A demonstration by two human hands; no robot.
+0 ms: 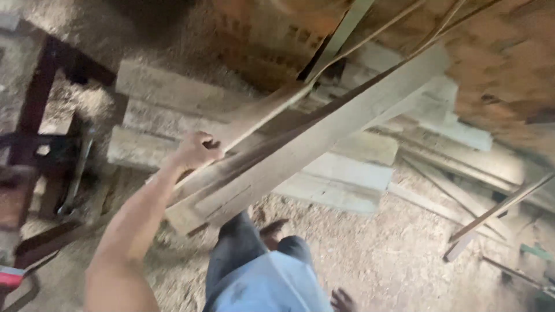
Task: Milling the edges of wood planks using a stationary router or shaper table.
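My left hand [196, 150] reaches forward from the lower left and is closed around a narrow wooden board [263, 112] that slants up to the right. Just below it lies a wide pale plank [324, 136], running diagonally from near my legs toward the upper right. The near ends of both pieces are raised above a stack of thick pale planks [347, 173] on the ground. My right hand does not show. My grey trousers [237, 248] fill the bottom centre.
Sawdust [376, 254] covers the ground. Thin wooden strips [497, 211] lie scattered at the right. A dark red metal frame [34, 110] stands at the left. A reddish brick wall [260, 34] rises behind the planks.
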